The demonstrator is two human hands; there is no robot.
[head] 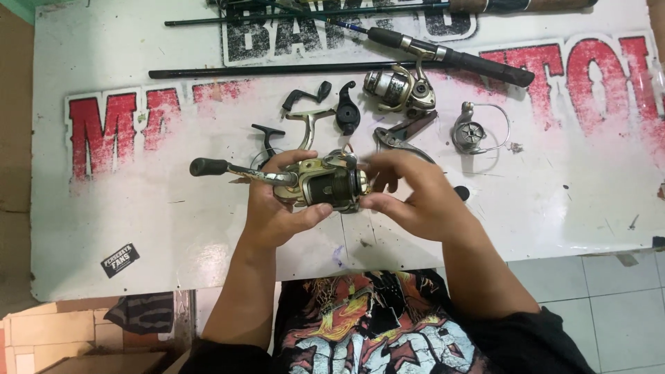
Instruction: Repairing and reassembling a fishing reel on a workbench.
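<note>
The left hand (pixel 273 208) is gripping a gold fishing reel (pixel 325 183) above the white table (pixel 138 228); the right hand (pixel 409 197) is pinching its spool end. Loose parts (pixel 339 107) are lying beyond, suggesting work is unfinished.

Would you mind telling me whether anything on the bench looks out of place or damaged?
Loose reel parts lie scattered behind the reel held in the left hand and right hand; a bail rotor sits detached. Damage is not discernible.

The right hand (pixel 409 197) is blurred at its fingertips and covers the front of the spinning reel (pixel 325 183), the pliers (pixel 402 135) are partly hidden behind it, and the top fishing rod (pixel 485 5) is cut by the edge.
</note>
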